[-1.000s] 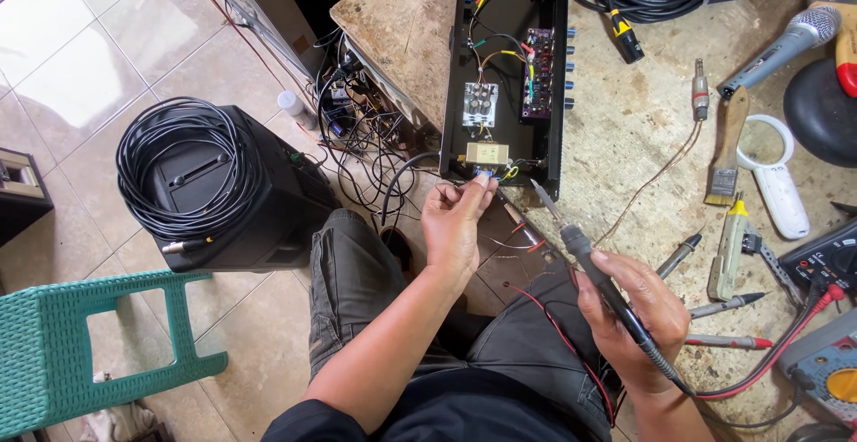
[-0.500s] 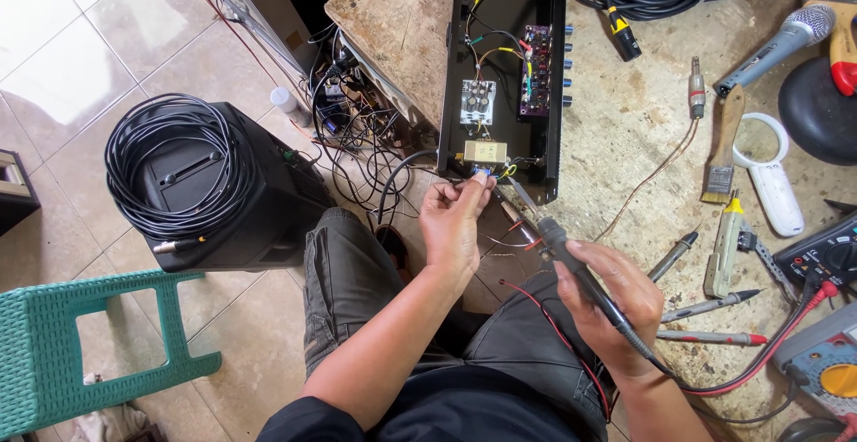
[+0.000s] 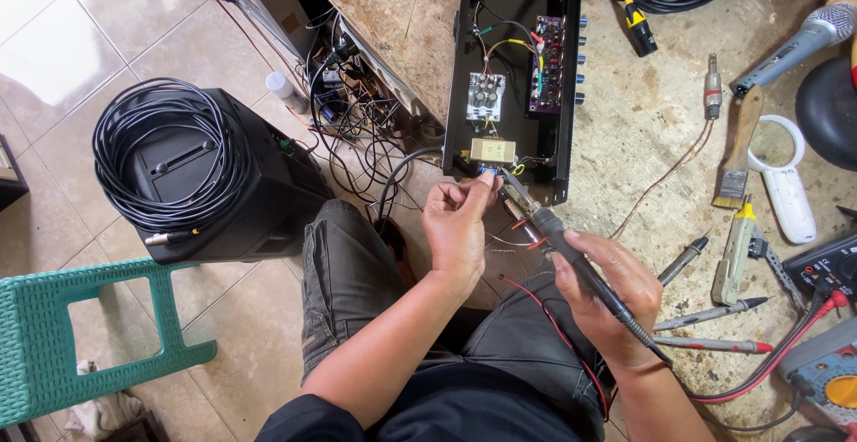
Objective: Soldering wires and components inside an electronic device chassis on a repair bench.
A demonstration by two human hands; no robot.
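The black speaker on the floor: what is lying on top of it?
A coil of black cable lies on the black speaker, its plug hanging at the front edge. The speaker's recessed handle shows through the coil's middle; the top under the loops is hidden.

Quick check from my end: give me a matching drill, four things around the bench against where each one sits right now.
Things:
1. soldering iron
2. cable coil
3. paintbrush
4. stool

Places:
A. on top of the black speaker
B. on the tiled floor, lower left
C. in the right hand
D. on the bench, right of the open chassis

Pairs: 1-C, 2-A, 3-D, 4-B
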